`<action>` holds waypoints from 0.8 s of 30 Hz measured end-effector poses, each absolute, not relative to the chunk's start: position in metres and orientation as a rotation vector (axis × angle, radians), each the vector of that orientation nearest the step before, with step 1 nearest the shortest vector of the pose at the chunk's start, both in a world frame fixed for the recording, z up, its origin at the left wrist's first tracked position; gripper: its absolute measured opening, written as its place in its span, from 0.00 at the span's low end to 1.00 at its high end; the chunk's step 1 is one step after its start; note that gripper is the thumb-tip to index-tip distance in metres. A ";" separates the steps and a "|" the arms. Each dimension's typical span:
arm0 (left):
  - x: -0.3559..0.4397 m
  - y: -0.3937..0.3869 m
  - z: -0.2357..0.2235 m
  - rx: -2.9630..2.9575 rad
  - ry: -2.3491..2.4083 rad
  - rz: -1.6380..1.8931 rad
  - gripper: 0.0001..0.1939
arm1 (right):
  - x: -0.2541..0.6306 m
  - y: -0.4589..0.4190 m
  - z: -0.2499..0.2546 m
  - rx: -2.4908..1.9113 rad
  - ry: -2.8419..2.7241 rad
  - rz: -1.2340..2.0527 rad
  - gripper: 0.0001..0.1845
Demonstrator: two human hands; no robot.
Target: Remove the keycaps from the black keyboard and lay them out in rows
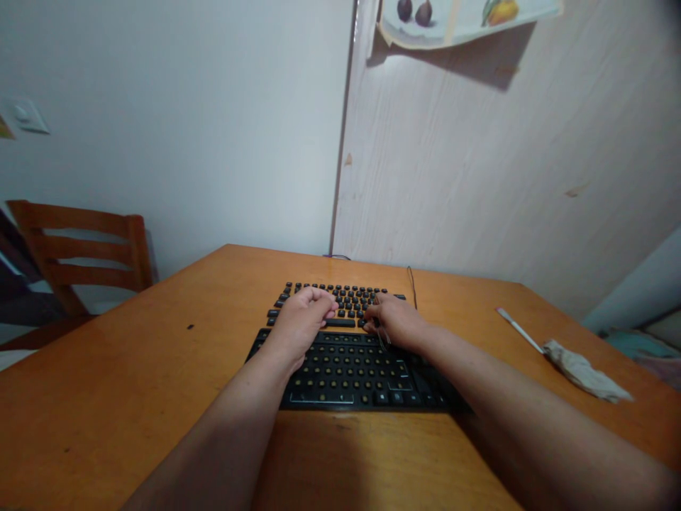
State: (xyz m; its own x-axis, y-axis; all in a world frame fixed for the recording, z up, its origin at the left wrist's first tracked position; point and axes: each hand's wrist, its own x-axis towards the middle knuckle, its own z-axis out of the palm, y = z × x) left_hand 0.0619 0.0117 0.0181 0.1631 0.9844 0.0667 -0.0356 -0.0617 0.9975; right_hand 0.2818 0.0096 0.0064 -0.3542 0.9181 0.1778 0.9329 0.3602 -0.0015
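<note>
A black keyboard (340,360) lies on the table, most of its key positions stripped down to small stems, though a few keycaps remain along its bottom row. Behind it, loose black keycaps (348,305) are laid out in rows, with a long space bar (339,323) in front. My left hand (308,312) hovers over the left side of these rows, its fingers pinched together; whatever they hold is hidden. My right hand (391,319) is at the right end of the rows, fingertips down by a keycap. Thin wire loops of what looks like a keycap puller (384,338) stick out beneath its palm.
A white-handled brush (518,330) and a crumpled cloth (585,370) lie on the right of the wooden table (133,383). One small black piece (190,326) sits at the left. A cable (412,284) runs toward the back edge; a chair (85,248) stands left.
</note>
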 end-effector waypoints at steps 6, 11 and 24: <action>0.063 0.010 0.019 1.304 1.030 1.148 0.12 | 0.281 0.008 0.009 -1.705 -2.479 -0.170 0.09; 0.063 0.011 0.019 1.303 1.029 1.144 0.12 | 0.282 0.007 0.008 -1.731 -2.456 -0.161 0.10; 0.064 0.013 0.013 1.454 1.028 1.118 0.09 | 0.290 -0.006 0.015 -1.621 -2.190 0.011 0.10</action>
State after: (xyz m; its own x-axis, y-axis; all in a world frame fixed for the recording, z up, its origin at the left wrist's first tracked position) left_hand 0.0645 0.0129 0.0134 0.2140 0.9677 0.1331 0.0513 -0.1472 0.9878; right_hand 0.2904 -0.0059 0.0154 -0.2368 0.9171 0.3206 0.9138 0.3223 -0.2470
